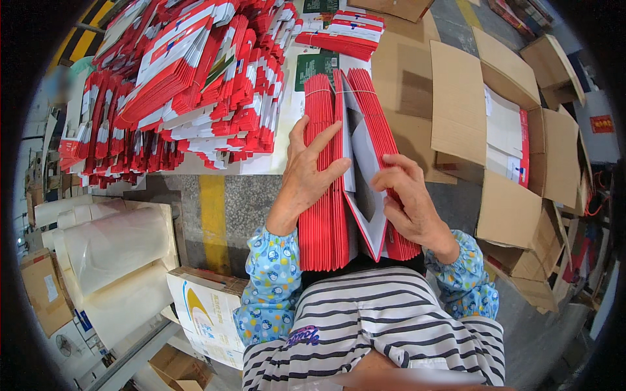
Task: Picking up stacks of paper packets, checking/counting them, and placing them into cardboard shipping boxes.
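A long bundle of flat red paper bags (321, 215) lies on edge in front of me, tied by a thin band near its far end. My left hand (306, 173) rests on top of the left half, fingers spread. My right hand (407, 195) pinches one bag with a white inside face (365, 169), parting it from the right half of the bundle (375, 111). Both forearms wear blue patterned sleeve covers.
A large heap of red-and-white flat bags (182, 85) covers the table at upper left. An open cardboard box (502, 143) stands at right, with more boxes around it. Pale rolls (111, 247) and a printed carton (205, 303) lie at lower left.
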`<act>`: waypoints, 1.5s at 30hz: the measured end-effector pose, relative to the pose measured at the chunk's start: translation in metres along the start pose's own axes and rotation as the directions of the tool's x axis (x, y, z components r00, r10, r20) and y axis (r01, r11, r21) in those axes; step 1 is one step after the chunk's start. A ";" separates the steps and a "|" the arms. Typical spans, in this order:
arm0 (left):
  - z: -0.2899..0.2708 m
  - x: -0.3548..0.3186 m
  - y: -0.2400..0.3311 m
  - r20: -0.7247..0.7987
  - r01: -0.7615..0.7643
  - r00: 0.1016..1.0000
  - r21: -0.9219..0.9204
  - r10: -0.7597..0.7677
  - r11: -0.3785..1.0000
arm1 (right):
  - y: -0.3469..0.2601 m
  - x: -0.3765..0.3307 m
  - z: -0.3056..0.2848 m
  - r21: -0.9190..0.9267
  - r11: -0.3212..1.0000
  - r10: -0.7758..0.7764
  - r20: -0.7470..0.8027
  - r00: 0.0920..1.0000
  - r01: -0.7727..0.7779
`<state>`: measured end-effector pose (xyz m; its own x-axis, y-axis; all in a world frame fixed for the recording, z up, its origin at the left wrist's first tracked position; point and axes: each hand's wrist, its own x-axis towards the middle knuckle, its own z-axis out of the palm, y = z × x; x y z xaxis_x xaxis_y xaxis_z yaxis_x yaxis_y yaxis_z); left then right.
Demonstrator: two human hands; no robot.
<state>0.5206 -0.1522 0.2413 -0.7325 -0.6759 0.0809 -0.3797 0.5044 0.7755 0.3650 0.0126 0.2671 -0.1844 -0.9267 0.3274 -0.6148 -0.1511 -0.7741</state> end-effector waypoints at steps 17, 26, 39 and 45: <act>0.003 0.006 0.006 0.036 0.018 0.999 0.045 -0.019 0.999 | -0.010 0.013 0.007 -0.241 0.970 0.000 0.128 0.992 0.031; -0.002 0.002 -0.002 -0.004 0.020 1.000 -0.011 -0.020 1.000 | -0.003 0.002 0.001 0.012 0.995 0.095 0.075 0.993 -0.096; 0.000 0.002 -0.003 0.005 -0.018 1.000 -0.024 0.018 1.000 | -0.006 0.001 0.004 0.024 0.999 0.040 0.047 0.998 -0.041; 0.002 0.003 -0.003 0.004 -0.023 1.000 -0.028 0.023 0.999 | -0.011 0.008 0.001 -0.163 0.986 -0.013 0.181 0.983 0.043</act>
<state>0.5186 -0.1553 0.2379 -0.7434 -0.6619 0.0965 -0.3468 0.5048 0.7905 0.3706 0.0062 0.2781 -0.0347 -0.9717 0.2337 -0.7386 -0.1326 -0.6609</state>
